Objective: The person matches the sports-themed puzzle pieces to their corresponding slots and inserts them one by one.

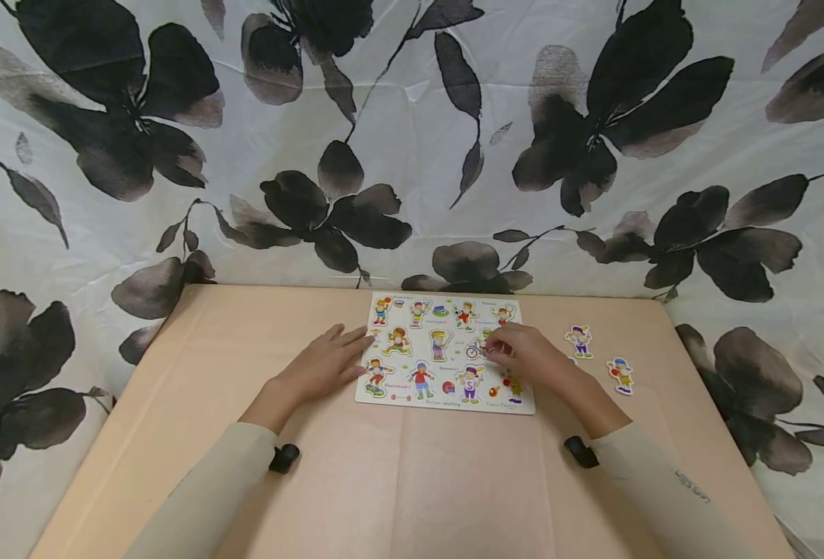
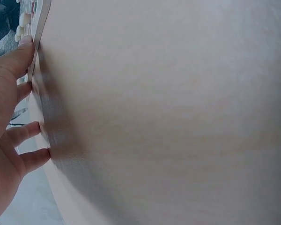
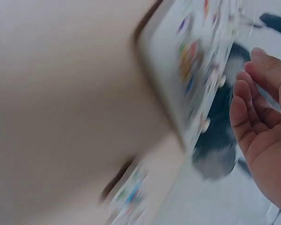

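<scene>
A white peg puzzle board point(image 1: 412, 378) with colourful sports figures lies on the table. Its pegs show in both wrist views. Against its left edge rests my left hand point(image 1: 325, 361), thumb point(image 2: 22, 55) touching the edge and the other fingers spread apart. Above the right part of the board is my right hand point(image 1: 526, 353), near a bicycle figure point(image 1: 477, 348). Its fingers point(image 3: 242, 112) are loosely bent with thumb and forefinger tips close together, and no piece shows between them. The right wrist view blurs the board.
Right of the board lie loose figure pieces: one in a purple cap point(image 1: 579, 341), one with a red ball point(image 1: 621, 376), and another partly hidden by the right arm. The light brown table point(image 1: 453, 489) meets a flower-printed cloth point(image 1: 412, 116) at the back.
</scene>
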`<state>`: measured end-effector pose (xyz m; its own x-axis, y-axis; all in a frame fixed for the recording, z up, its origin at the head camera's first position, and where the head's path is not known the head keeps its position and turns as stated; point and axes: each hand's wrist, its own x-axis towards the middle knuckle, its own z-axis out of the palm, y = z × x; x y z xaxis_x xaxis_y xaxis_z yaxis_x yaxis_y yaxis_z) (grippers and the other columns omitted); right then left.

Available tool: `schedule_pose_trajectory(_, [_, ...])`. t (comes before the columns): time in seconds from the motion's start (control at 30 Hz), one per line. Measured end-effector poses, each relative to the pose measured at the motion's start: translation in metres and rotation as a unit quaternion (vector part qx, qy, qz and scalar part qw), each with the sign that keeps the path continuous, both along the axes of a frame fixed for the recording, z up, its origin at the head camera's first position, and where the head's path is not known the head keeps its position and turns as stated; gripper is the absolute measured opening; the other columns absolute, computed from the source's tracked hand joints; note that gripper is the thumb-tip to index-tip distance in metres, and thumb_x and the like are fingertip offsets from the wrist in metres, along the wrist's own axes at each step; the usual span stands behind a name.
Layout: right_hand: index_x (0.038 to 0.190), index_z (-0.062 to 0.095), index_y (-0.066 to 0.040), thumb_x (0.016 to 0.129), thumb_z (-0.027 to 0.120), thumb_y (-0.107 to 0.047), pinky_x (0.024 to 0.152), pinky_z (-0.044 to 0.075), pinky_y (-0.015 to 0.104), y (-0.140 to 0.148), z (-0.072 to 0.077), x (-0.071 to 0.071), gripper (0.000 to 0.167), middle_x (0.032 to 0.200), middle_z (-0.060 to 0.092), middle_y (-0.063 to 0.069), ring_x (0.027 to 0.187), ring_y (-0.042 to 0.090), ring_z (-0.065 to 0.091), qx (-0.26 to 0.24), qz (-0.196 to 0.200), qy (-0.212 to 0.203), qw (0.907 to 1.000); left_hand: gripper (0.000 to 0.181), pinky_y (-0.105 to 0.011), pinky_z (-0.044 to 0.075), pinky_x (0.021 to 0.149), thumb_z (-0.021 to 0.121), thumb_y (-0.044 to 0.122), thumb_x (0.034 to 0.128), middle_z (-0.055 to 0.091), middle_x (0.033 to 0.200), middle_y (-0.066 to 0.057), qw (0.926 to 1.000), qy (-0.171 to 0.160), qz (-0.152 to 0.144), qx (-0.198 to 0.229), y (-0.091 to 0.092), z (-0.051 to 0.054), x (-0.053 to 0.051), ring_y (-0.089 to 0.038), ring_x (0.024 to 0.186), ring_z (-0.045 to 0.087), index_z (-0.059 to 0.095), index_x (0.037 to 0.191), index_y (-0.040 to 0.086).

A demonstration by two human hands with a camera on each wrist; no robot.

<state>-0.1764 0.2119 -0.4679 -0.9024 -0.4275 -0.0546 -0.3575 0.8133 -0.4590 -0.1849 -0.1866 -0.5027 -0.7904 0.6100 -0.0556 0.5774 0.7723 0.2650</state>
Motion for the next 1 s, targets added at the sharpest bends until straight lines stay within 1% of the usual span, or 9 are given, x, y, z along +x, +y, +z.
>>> schedule_pose_trajectory(0.17, [0.106,0.073,-0.008,0.095,0.075,-0.015,0.075,0.054,0.031,0.041,-0.005,0.010,0.013,0.094,0.065,0.000,0.086,0.015,0.059,-0.004,-0.046,0.010,0.9989,0.063,-0.063,0.031,0.122,0.060,0.043,0.1040,0.039,0.165,-0.010,1.0000,-0.003,0.001,0.002,0.001,-0.001,0.000,-0.054,0.148,0.034,0.045,0.158,0.015])
schedule_pose_trajectory(0.27, [0.103,0.073,-0.008,0.095,0.075,-0.015,0.073,0.054,0.032,0.064,-0.010,0.016,0.011,0.092,0.066,0.001,0.085,0.016,0.060,0.002,-0.070,0.017,0.9974,0.062,-0.063,0.031,0.122,0.060,0.042,0.1041,0.040,0.165,-0.010,1.0000,-0.003,0.001,0.001,0.001,-0.001,0.001,-0.054,0.148,0.034,0.045,0.158,0.015])
schedule_pose_trajectory(0.47, [0.099,0.073,-0.008,0.094,0.077,-0.018,0.072,0.051,0.033,0.096,-0.023,0.026,0.012,0.090,0.065,0.002,0.082,0.017,0.056,0.023,-0.106,0.016,0.9940,0.062,-0.062,0.032,0.122,0.060,0.042,0.1041,0.041,0.164,-0.011,1.0000,0.001,0.000,0.000,0.000,0.000,0.003,-0.054,0.148,0.035,0.045,0.157,0.014])
schedule_pose_trajectory(0.67, [0.102,0.070,-0.004,0.093,0.078,-0.018,0.071,0.051,0.033,0.106,-0.031,0.030,0.018,0.092,0.065,0.005,0.083,0.019,0.057,0.020,-0.132,-0.012,0.9909,0.062,-0.062,0.032,0.122,0.059,0.043,0.1044,0.039,0.166,-0.010,1.0000,-0.005,0.004,-0.005,-0.001,-0.001,0.003,-0.053,0.149,0.033,0.044,0.158,0.015])
schedule_pose_trajectory(0.87, [0.099,0.070,-0.005,0.091,0.078,-0.013,0.068,0.049,0.030,0.106,-0.030,0.032,0.013,0.087,0.064,0.003,0.080,0.017,0.056,0.016,-0.134,-0.010,0.9909,0.062,-0.062,0.030,0.123,0.059,0.043,0.1046,0.037,0.167,-0.008,0.9998,-0.016,0.012,0.000,0.000,-0.001,0.002,-0.051,0.151,0.031,0.043,0.159,0.016])
schedule_pose_trajectory(1.0, [0.098,0.070,-0.006,0.092,0.078,-0.013,0.067,0.049,0.028,0.105,-0.029,0.031,0.013,0.087,0.063,0.002,0.080,0.017,0.056,0.014,-0.130,-0.015,0.9913,0.063,-0.061,0.029,0.124,0.058,0.043,0.1046,0.038,0.166,-0.009,0.9998,-0.011,0.012,-0.008,-0.001,0.000,0.000,-0.051,0.151,0.031,0.043,0.159,0.016])
